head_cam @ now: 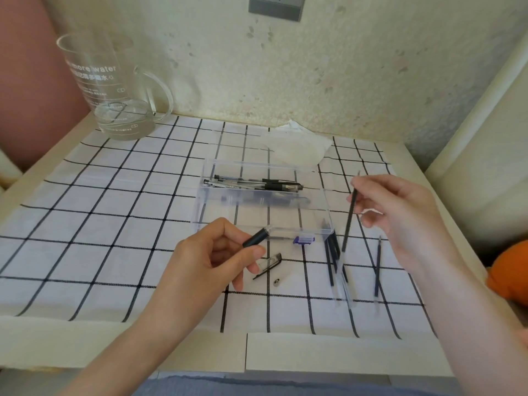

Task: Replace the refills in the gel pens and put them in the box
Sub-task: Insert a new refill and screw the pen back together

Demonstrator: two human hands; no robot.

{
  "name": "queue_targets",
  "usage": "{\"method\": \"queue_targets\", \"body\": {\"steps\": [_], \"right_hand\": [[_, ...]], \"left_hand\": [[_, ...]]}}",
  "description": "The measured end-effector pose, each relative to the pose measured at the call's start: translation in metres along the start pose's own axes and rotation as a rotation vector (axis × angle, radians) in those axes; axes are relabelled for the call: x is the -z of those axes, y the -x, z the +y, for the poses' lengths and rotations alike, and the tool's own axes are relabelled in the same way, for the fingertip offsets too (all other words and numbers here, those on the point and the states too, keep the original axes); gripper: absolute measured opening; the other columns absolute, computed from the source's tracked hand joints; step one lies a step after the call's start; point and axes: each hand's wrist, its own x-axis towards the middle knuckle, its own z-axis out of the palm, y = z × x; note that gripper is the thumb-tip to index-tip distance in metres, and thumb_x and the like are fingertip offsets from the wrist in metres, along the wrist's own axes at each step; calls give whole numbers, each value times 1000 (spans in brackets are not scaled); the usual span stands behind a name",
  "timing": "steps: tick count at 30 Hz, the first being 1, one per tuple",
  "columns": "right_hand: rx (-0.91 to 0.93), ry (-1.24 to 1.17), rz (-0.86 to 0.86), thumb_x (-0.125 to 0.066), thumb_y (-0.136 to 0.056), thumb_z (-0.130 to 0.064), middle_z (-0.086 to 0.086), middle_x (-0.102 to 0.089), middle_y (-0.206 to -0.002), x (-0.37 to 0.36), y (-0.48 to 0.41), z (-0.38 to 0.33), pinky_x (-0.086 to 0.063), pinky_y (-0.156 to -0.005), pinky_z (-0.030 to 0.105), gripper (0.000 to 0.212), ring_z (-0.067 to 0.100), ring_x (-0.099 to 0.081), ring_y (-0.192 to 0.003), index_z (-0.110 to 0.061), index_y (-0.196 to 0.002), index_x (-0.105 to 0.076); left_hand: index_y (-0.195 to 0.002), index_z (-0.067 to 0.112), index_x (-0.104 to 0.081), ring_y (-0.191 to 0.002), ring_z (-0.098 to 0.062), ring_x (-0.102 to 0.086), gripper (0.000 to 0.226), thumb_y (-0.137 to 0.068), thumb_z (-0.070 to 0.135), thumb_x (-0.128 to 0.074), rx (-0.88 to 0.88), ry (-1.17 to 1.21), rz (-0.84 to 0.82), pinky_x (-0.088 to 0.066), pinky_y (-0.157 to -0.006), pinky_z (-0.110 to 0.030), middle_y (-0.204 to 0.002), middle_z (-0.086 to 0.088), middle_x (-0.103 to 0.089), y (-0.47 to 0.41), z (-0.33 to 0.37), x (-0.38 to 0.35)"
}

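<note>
My left hand (205, 258) grips the black grip section of a gel pen (256, 237), its clear end pointing up and right. Pinched in my right hand (400, 212) is a thin dark refill (349, 217), hanging almost upright above the cloth. The clear plastic box (325, 207) lies open in the middle with a few assembled gel pens (257, 184) inside. Several loose refills (333, 258) lie beside the box's right corner, and one more refill (377, 267) lies further right. A clear pen barrel part with a black clip (270, 264) and a small metal tip (276, 282) lie under my left hand's fingers.
A white cloth with a black grid (114, 224) covers the small table. A glass jug (114, 90) holding a little water stands at the back left. A crumpled tissue (300, 144) lies behind the box. An orange object (508, 270) sits off the right edge.
</note>
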Motion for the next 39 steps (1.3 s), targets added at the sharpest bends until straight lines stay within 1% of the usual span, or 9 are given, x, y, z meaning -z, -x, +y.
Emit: {"method": "queue_targets", "body": {"steps": [11, 15, 18, 20, 22, 25, 28, 33, 39], "right_hand": [[2, 616, -35, -60, -90, -21, 4, -66, -66, 1, -5, 30, -32, -36, 8, 11, -3, -51, -37, -14, -85, -66], [101, 686, -31, -57, -91, -20, -1, -67, -70, -2, -5, 29, -38, -52, 9, 12, -1, -57, -52, -19, -83, -65], [312, 667, -2, -57, -91, -20, -7, -67, -76, -11, -1, 21, -39, -62, 7, 11, 0, -56, -66, -21, -85, -66], [435, 690, -100, -58, -90, -24, -14, -63, -85, -22, 4, 17, -38, -70, 5, 9, -3, -53, -77, -24, -94, -66], [462, 767, -305, -52, -90, -38, -23, -57, -92, -37, 11, 18, -35, -80, 11, 20, -4, -46, -90, -28, -102, -65], [510, 1032, -550, -26, -80, -65, -20, -52, -104, -57, 18, 29, -24, -88, 23, 64, 7, -35, -111, -25, -118, -59], [582, 1211, -589, -4, -71, -67, -10, -52, -118, -67, 19, 39, -17, -86, 25, 87, 14, -34, -115, -21, -127, -52], [518, 1234, -570, -6, -69, -67, -9, -52, -108, -74, 15, 37, -15, -82, 26, 82, 16, -35, -110, -22, -119, -53], [429, 1229, -528, -39, -90, -50, -9, -42, -97, -75, 14, 31, -14, -78, 25, 38, 16, -32, -110, -21, -108, -57]], "left_hand": [[-75, 12, -59, -46, -7, -54, 23, -66, 32, -67, 4, -25, -2, -46, -53, -14, -64, -1, -70, 0, 0, -1], [-75, 13, -59, -45, -7, -53, 22, -67, 32, -67, 4, -22, -2, -45, -53, -12, -65, -1, -70, 0, 0, -1], [-75, 14, -59, -46, -7, -54, 23, -66, 33, -67, 4, -25, -1, -45, -54, -13, -65, -1, -70, 0, -1, -1], [-75, 13, -59, -46, -7, -54, 23, -66, 34, -67, 5, -25, -1, -46, -54, -13, -65, -2, -70, 0, -1, -1], [-75, 14, -59, -46, -7, -54, 22, -66, 33, -67, 2, -26, -4, -46, -54, -14, -65, -2, -70, 0, -1, -1], [-76, 15, -61, -46, -8, -54, 20, -68, 32, -67, -8, -30, -13, -45, -53, -14, -65, -2, -70, -1, -2, -1], [-76, 15, -61, -46, -8, -55, 19, -68, 31, -67, -17, -35, -18, -46, -53, -15, -64, -2, -69, -1, -2, 0], [-77, 13, -61, -46, -8, -54, 21, -68, 31, -66, -21, -29, -14, -45, -52, -13, -64, -3, -69, -1, -2, 0], [-77, 13, -60, -46, -9, -54, 22, -68, 32, -66, -24, -39, -8, -44, -51, -14, -65, -2, -70, -2, -3, 1]]}}
